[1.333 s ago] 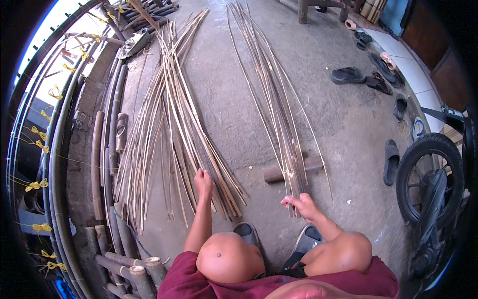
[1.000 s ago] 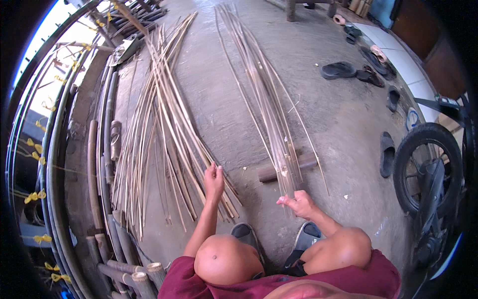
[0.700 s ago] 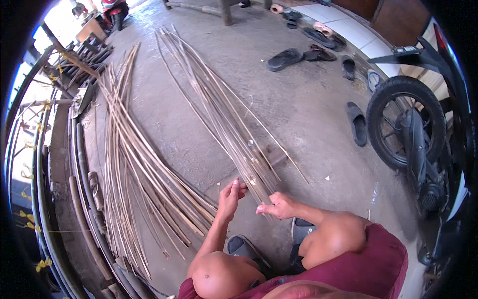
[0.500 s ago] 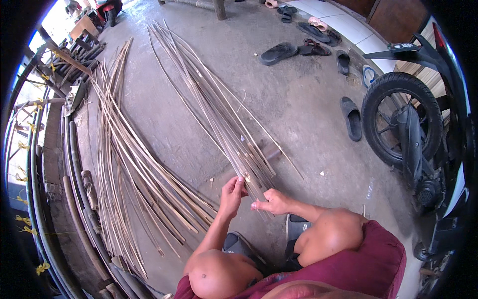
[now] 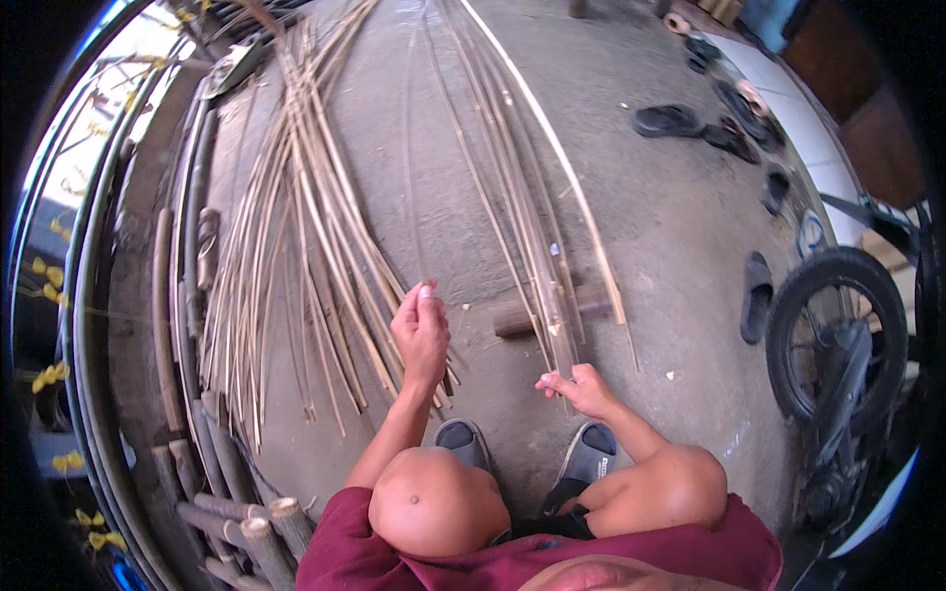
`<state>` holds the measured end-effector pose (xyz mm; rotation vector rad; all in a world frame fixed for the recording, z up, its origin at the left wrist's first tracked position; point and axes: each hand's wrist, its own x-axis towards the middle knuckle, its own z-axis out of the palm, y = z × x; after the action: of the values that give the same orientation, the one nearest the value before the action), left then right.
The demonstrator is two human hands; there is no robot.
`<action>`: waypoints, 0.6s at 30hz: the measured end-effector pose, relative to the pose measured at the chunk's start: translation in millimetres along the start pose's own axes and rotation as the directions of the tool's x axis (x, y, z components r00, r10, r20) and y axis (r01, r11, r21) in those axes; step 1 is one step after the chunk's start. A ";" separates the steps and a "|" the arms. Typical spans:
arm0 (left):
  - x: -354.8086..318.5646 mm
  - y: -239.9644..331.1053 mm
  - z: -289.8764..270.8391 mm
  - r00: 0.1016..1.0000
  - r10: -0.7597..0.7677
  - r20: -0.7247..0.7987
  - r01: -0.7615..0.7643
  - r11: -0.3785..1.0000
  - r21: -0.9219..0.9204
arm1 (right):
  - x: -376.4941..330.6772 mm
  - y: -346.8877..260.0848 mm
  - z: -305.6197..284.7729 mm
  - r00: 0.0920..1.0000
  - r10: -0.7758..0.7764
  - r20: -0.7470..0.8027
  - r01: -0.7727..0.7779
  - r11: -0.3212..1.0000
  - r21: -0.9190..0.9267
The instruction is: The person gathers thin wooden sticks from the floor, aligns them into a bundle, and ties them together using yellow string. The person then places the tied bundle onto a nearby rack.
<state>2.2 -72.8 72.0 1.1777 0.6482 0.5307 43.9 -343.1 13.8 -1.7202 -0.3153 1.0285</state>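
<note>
With twelve o'clock taken as straight ahead, the left hand [image 5: 422,330] is seen just to the eight o'clock side of the centre, its fingers curled tight; a thin strip [image 5: 410,202], blurred, is pinched at the fingertips and is stretched toward twelve o'clock. By the right hand [image 5: 581,391], at four o'clock, the near ends of a bundle of strips [image 5: 532,241] are gripped between thumb and fingers. That bundle is laid out toward twelve to one o'clock, over a brown tube [image 5: 514,319] set crosswise on the concrete floor [image 5: 680,246]. Its one o'clock edge is marked by a brighter pale strip [image 5: 569,167]. A wider pile of strips [image 5: 330,187] is spread at ten o'clock, crossed near its far end. Long poles [image 5: 197,197] are lined up at nine o'clock, and a black-tyred wheel [image 5: 780,335] is seen at three.
</note>
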 end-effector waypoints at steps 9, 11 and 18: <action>38.5 -13.2 -94.5 0.933 0.336 -0.130 -0.159 0.709 0.687 | 1.0 8.2 2.8 1.000 0.017 0.009 -0.017 0.999 0.037; 59.4 -5.9 -132.3 0.892 0.418 -0.172 -0.127 0.598 0.791 | -0.7 3.8 0.9 1.000 0.021 0.009 -0.022 0.999 0.038; 105.5 38.7 -398.7 0.798 0.602 -0.031 -0.031 0.092 0.995 | 0.9 2.6 3.4 1.000 0.028 0.005 -0.028 1.000 0.013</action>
<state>-206.8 275.9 -7.4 2.6202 1.2397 0.8221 41.3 -341.4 10.9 -1.7155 -0.2873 1.0530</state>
